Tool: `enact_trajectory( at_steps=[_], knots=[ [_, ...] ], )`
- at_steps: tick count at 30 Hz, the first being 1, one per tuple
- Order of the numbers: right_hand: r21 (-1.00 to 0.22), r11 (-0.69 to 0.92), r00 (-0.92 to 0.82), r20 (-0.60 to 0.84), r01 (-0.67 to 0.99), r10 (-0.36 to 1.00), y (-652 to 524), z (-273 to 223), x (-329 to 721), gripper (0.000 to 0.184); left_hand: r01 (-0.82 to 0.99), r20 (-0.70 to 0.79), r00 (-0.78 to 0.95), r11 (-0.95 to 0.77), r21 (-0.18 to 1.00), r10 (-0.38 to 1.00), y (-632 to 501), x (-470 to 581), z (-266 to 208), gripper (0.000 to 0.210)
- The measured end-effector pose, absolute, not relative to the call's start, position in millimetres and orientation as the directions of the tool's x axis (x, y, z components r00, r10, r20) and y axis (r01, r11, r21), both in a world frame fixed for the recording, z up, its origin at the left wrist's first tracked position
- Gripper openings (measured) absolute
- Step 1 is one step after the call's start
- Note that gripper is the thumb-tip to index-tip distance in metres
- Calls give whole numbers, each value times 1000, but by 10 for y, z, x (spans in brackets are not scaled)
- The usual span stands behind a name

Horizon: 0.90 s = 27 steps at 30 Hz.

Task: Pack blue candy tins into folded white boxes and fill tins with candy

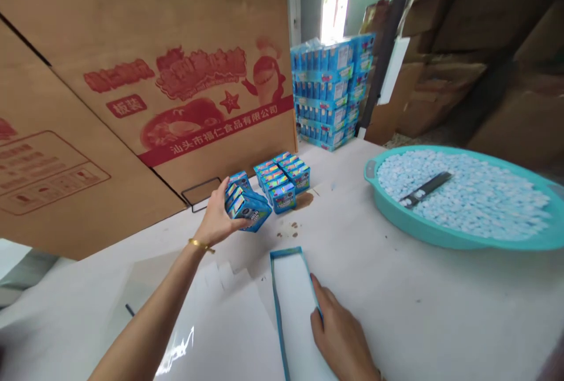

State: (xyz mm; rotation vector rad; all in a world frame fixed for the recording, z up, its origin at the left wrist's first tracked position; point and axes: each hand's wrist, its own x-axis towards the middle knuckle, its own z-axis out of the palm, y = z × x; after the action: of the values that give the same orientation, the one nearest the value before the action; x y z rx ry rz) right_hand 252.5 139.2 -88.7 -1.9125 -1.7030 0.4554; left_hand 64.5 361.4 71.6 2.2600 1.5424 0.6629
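My left hand point(222, 216) is closed around a row of small blue candy boxes point(253, 209), tilted a little, beside the other boxes on the table. Just right of them stand two rows of the same small boxes point(282, 181). My right hand point(339, 328) grips the right side wall of a long, shallow blue tray box point(277, 310). Its white inside is bare, and its near end runs out of the picture. A gold bracelet point(201, 245) circles my left wrist.
A large printed carton point(198, 93) walls off the back left. Behind it rises a stack of wrapped blue boxes point(328, 93). At right, a turquoise basin point(423, 231) holds many pale pieces and a dark strip point(426, 189). Clear plastic sheets point(211, 322) lie at front left.
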Motion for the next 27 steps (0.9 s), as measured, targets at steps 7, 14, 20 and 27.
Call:
enact_trajectory(
  at_steps=[7, 14, 20, 27],
  knots=[
    [-555, -215, 164, -140, 804, 976, 1414, -498, 2529, 67, 626, -136, 673, -461, 629, 727, 2519, 914, 751, 116],
    [-714, -90, 140, 11, 694, 990, 1332, -642, 2536, 56, 737, -276, 675, -645, 203, 684, 2437, 1238, 771, 103],
    [-735, -84, 145, 20, 673, 989, 1371, -677, 2490, 57, 766, -185, 639, -640, 63, 747, 2357, 1352, 577, 101],
    [-721, -84, 165, 42, 688, 985, 1430, -769, 2519, 55, 753, -160, 653, -612, 244, 740, 3172, 1418, 755, 109]
  ],
)
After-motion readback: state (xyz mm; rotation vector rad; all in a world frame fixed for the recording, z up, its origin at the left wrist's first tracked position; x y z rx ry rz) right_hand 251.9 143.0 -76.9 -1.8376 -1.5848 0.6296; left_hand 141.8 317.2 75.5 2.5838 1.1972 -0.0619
